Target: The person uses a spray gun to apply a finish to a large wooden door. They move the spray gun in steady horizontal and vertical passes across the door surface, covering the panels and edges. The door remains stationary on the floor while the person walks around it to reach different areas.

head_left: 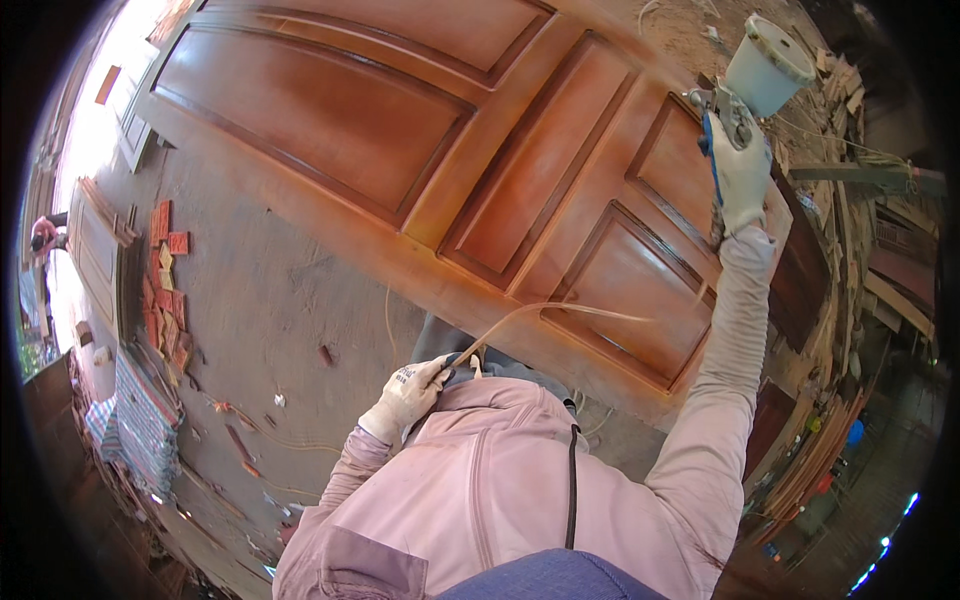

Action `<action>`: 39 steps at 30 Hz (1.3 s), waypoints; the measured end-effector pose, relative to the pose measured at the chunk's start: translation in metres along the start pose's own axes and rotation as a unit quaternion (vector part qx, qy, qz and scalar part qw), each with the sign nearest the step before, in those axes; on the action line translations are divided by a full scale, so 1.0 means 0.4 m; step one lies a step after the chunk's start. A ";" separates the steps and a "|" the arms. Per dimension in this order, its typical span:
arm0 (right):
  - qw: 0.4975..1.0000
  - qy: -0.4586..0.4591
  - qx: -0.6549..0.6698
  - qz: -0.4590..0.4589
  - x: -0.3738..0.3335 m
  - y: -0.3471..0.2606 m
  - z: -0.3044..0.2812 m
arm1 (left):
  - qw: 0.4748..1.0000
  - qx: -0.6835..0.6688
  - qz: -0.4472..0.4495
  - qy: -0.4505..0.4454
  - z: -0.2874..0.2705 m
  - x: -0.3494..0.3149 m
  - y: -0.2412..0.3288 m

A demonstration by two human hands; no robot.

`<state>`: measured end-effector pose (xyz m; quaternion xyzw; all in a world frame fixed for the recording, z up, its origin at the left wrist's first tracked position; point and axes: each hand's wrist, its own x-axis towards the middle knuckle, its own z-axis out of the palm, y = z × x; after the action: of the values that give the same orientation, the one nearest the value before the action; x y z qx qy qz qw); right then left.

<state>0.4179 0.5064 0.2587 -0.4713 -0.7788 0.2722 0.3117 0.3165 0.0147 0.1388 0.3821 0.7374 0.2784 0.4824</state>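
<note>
A large brown panelled wooden door [440, 225] lies before me, glossy with finish in its sunken panels. Over its right end, my gloved right hand [738, 175] is closed around a metal spray gun [722, 108], which carries a whitish lidded cup [768, 72]. The glove hides part of the gun's handle. My gloved left hand [405, 392], near my waist at the door's near edge, is closed on a thin tan hose [520, 312]. From that hand the hose arcs over the door toward the right, where it blurs.
Red bricks [165, 300] lie on the grey floor at left, near a striped woven sack [148, 420]. Other panels [95, 250] lean at the far left, where another person [45, 235] shows. Wood scraps [850, 290] and stacked strips [815, 465] line the right.
</note>
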 end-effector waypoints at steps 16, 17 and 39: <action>0.991 -0.112 0.061 0.050 -0.338 -0.074 -0.203 | 0.996 0.047 0.037 -0.062 0.007 -0.001 -0.004; 0.987 -0.128 0.047 0.084 -0.368 -0.092 -0.221 | 0.995 0.048 0.023 -0.081 0.012 -0.001 -0.006; 0.988 -0.090 0.021 0.122 -0.609 -0.127 -0.322 | 0.989 0.083 0.114 -0.049 0.081 -0.035 -0.096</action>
<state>0.5730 0.2826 0.3241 -0.5299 -0.7345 0.3660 0.2140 0.3387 -0.0167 0.1035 0.5157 0.6853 0.2505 0.4492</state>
